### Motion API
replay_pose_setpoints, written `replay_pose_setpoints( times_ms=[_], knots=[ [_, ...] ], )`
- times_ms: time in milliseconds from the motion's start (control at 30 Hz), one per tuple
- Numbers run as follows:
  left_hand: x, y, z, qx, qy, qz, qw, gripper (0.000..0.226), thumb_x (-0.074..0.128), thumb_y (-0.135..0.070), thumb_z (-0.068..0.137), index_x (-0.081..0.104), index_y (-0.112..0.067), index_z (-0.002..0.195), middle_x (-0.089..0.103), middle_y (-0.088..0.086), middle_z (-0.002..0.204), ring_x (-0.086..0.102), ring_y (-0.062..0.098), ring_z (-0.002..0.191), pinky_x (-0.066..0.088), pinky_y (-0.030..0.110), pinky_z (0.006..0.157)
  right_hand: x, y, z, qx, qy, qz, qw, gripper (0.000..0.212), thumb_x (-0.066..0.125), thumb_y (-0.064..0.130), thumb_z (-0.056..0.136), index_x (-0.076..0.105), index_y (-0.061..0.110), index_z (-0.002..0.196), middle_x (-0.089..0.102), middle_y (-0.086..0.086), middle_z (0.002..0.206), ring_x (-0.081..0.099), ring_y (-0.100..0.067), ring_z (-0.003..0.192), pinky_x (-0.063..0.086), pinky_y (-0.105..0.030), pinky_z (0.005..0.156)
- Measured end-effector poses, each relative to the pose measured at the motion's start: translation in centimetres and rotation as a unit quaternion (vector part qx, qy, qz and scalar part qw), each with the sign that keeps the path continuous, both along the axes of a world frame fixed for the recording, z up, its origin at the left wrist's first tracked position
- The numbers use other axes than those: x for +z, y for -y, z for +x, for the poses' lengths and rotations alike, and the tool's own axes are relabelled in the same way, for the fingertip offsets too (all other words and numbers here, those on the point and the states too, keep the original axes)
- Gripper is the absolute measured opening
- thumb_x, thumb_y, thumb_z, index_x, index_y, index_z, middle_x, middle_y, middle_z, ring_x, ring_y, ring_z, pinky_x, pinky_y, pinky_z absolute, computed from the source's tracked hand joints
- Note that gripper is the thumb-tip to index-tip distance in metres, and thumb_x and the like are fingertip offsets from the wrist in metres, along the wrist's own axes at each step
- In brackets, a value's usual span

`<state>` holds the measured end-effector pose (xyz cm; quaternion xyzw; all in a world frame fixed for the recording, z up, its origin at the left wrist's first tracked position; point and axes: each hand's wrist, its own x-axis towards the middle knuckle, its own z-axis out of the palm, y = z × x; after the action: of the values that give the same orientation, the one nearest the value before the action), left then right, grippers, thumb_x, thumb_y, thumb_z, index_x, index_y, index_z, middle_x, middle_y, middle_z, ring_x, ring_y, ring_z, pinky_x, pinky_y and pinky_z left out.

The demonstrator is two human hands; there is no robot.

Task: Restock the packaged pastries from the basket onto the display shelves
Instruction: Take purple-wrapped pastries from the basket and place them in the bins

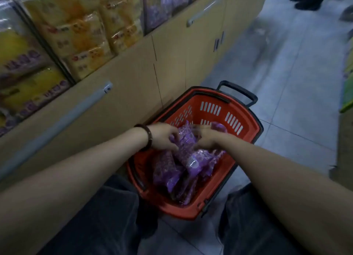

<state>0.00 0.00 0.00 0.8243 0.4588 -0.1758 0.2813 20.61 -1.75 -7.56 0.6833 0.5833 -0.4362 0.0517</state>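
A red plastic basket (238, 121) stands on the floor between my knees, holding several purple pastry packs (183, 167). Both hands are down inside it. My left hand (164, 136), with a dark bead bracelet at the wrist, grips the left side of an upright bunch of purple packs (186, 136). My right hand (205, 138) closes on the same bunch from the right. The display shelves (76, 31) rise at the upper left, stocked with yellow, orange and purple packs behind dark dividers.
Tan cabinet doors (172, 60) with silver bar handles run below the shelves, close against the basket's left. The basket's black pull handle (238, 92) sticks out at the far end. Grey tiled floor (286, 82) stretches right; another person's dark shoes (305, 0) stand at the top.
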Motion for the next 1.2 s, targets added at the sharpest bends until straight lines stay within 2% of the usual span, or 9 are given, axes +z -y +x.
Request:
replay_pose_setpoints(
  times_ms=[233,367,433,567,667,800,933,1067,1200],
  knots=[
    [-9.0,1.9,-0.3,-0.065,-0.133,-0.122,0.981,0.055,0.047,-0.053,0.106,0.053,-0.019,0.148,0.058,0.011,0.149,0.055,0.032,0.136,0.041,0.030,0.108,-3.2,2.7,-0.4,-0.019,0.064,-0.005,0.998,0.062,0.079,0.050,0.084,0.065,0.007,0.126,0.068,-0.016,0.129,0.067,-0.033,0.118,0.055,-0.033,0.093],
    [-10.9,2.6,-1.5,0.004,-0.115,-0.107,0.988,0.060,0.046,-0.069,0.099,0.051,-0.028,0.143,0.062,0.006,0.143,0.057,0.033,0.133,0.043,0.031,0.108,-2.5,2.2,-0.9,-0.059,0.020,-0.034,0.997,0.041,0.087,0.045,0.077,0.061,0.014,0.083,0.070,-0.009,0.092,0.068,-0.022,0.080,0.052,-0.028,0.063],
    [-11.0,2.6,-1.6,0.073,-0.083,-0.103,0.989,0.058,0.052,-0.069,0.096,0.051,-0.024,0.133,0.064,0.006,0.139,0.060,0.031,0.128,0.042,0.028,0.098,-2.1,1.8,-1.6,-0.080,-0.011,-0.031,0.996,0.037,0.090,0.036,0.074,0.062,0.014,0.082,0.067,-0.005,0.084,0.062,-0.016,0.070,0.048,-0.025,0.054],
    [-10.0,2.4,-2.8,0.163,-0.059,-0.049,0.984,0.055,0.075,-0.052,0.087,0.053,-0.019,0.126,0.066,0.011,0.130,0.063,0.033,0.123,0.046,0.029,0.091,-1.0,1.5,-2.2,-0.105,-0.051,-0.047,0.992,0.027,0.086,0.022,0.078,0.066,0.008,0.089,0.069,-0.012,0.084,0.067,-0.025,0.068,0.061,-0.039,0.063],
    [-9.0,2.0,-3.3,0.193,-0.051,-0.023,0.980,0.022,0.073,-0.020,0.089,0.058,-0.015,0.105,0.069,0.014,0.118,0.070,0.034,0.108,0.056,0.040,0.083,-0.4,1.4,-1.3,-0.155,-0.088,-0.058,0.982,0.028,0.082,0.015,0.083,0.061,0.000,0.095,0.064,-0.017,0.090,0.070,-0.034,0.066,0.064,-0.054,0.058],
    [-6.7,0.3,-3.8,0.314,0.031,-0.140,0.939,0.046,0.078,-0.001,0.082,0.045,-0.026,0.102,0.054,0.003,0.119,0.065,0.026,0.095,0.064,0.052,0.058,0.9,0.3,0.4,-0.192,-0.135,-0.041,0.971,0.037,0.077,0.014,0.086,0.061,0.005,0.118,0.066,-0.022,0.089,0.073,-0.039,0.065,0.064,-0.049,0.057],
    [-4.4,-0.9,-5.0,0.374,0.101,-0.246,0.888,0.074,0.077,0.006,0.084,0.039,-0.035,0.133,0.043,-0.002,0.136,0.056,0.033,0.122,0.063,0.062,0.074,3.1,-0.8,1.8,-0.168,-0.125,0.010,0.978,0.018,0.076,0.010,0.088,0.061,0.009,0.096,0.064,-0.015,0.078,0.066,-0.029,0.062,0.064,-0.045,0.058],
    [-2.0,-1.8,-5.2,0.413,0.203,-0.292,0.838,0.084,0.066,0.020,0.088,0.036,-0.037,0.142,0.058,0.013,0.133,0.066,0.029,0.108,0.063,0.060,0.075,4.6,-1.2,2.3,-0.174,-0.155,0.043,0.972,0.015,0.078,0.005,0.083,0.063,0.004,0.089,0.060,-0.017,0.077,0.063,-0.030,0.062,0.060,-0.042,0.051],
    [0.1,-2.8,-4.1,0.404,0.278,-0.308,0.815,0.049,0.053,0.023,0.093,0.055,-0.017,0.122,0.071,0.010,0.105,0.072,0.035,0.095,0.062,0.059,0.080,5.4,-1.3,1.5,-0.216,-0.209,0.131,0.945,0.027,0.076,0.009,0.076,0.066,0.010,0.101,0.074,-0.022,0.090,0.076,-0.038,0.073,0.063,-0.061,0.059]
  ],
)
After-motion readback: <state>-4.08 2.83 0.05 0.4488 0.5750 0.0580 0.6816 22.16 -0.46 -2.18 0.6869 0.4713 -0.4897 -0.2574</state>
